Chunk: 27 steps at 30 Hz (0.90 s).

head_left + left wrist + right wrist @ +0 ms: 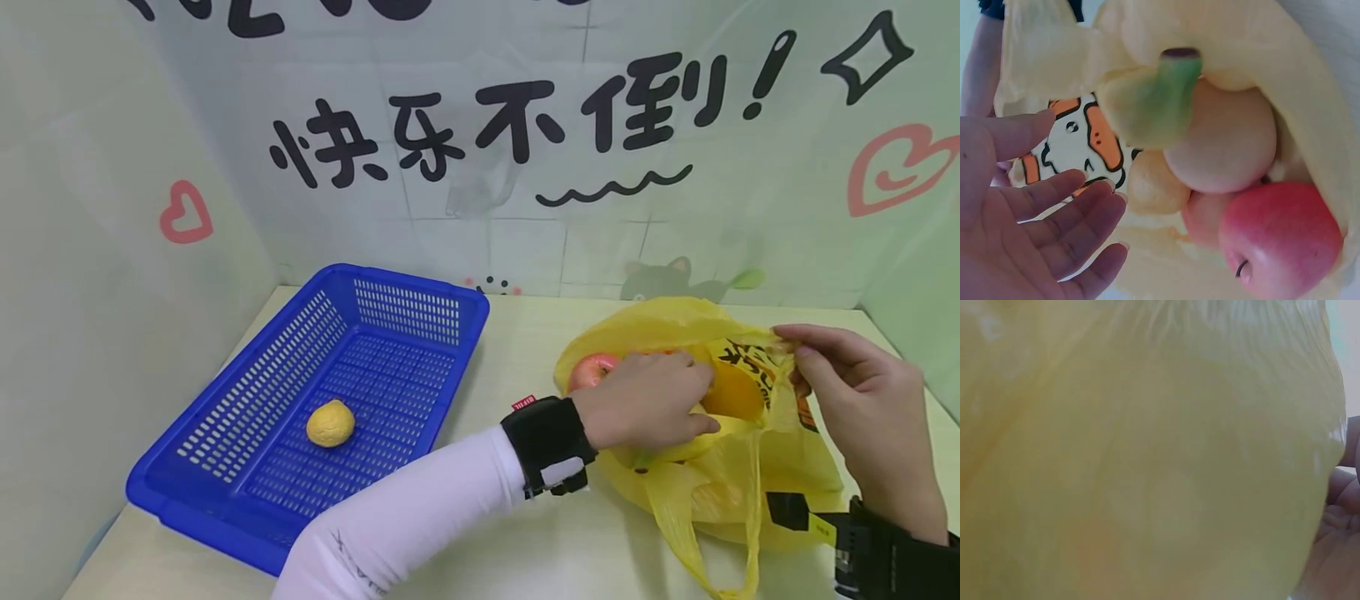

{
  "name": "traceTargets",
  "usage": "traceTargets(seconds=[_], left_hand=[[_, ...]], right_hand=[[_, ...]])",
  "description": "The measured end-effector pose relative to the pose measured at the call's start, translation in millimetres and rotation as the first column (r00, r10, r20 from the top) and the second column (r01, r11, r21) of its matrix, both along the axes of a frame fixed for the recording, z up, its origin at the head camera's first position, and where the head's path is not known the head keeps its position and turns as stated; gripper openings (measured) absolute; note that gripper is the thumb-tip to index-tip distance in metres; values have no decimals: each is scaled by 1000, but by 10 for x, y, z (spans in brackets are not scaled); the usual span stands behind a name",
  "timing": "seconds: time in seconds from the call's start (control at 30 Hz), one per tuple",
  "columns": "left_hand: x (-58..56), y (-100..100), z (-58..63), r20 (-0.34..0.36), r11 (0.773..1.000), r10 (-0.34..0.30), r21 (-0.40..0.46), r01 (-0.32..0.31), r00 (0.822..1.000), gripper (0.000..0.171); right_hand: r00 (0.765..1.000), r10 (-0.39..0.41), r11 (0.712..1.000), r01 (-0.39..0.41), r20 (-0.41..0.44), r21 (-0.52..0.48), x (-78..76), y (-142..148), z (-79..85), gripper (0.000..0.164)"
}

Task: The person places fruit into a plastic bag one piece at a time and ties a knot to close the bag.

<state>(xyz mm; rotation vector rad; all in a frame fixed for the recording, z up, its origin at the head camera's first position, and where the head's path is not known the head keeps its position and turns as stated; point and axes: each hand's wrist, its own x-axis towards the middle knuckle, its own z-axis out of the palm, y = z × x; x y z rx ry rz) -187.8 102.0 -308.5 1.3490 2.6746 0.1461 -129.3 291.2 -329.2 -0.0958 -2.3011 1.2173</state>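
Note:
A yellow plastic bag (660, 317) stands with its mouth spread and fruit inside. My right hand (873, 400) pinches the bag's edge at its right side; the bag's film (1147, 456) fills most of the right wrist view. My left hand (648, 400) reaches into the mouth, palm and extended fingers facing the fruit, holding nothing. In the left wrist view, a red apple (1285, 244), a pale round fruit (1225, 134) and a banana (1179, 94) with a green stem lie beside that hand (1041, 231). A small yellowish fruit (1157, 187) sits among them.
To the left is a blue slatted plastic basket (457, 400) holding one lemon-like yellow fruit (330, 423). Both rest on a pale table (517, 367), with a printed backdrop (487, 233) behind. The bag's loose handle loops (675, 517) hang toward the front.

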Motion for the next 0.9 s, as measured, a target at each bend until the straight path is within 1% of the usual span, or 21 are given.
traceTargets(seconds=[0.1,0.17,0.23,0.3,0.37,0.4,0.57,0.67,0.77,0.9], left_hand=[[-34,-103,82,29,999,38,30,-39,999,33],[-70,-186,136,16,997,68,47,-69,998,29],[-112,-269,187,4,992,103,67,-103,995,30],[-158,-348,236,1,988,128,89,-127,992,33],[-193,-412,282,15,983,155,100,-156,988,39],[-208,-442,302,23,980,165,110,-166,986,43],[-252,-568,356,23,963,217,160,-218,976,42],[-274,-645,361,43,949,254,184,-258,966,42],[-314,-745,378,84,937,286,186,-297,955,44],[-396,-926,441,132,915,344,176,-364,929,48]], right_hand=[[1000,2,1000,-2,-3,-3,2,-2,-6,26],[1000,-1,1000,1,5,4,6,-4,-7,26],[1000,-6,1000,6,14,12,11,-4,-8,27],[1000,-12,1000,11,21,18,16,-4,-8,27],[1000,-16,1000,15,26,18,19,-4,-8,27],[999,-18,1000,18,26,17,20,-5,-8,27],[999,-25,999,25,22,21,13,3,1,27],[1000,-23,1000,22,13,21,12,9,3,27],[1000,-10,1000,10,3,11,13,12,2,26],[1000,1,1000,-1,-4,7,12,5,1,26]])
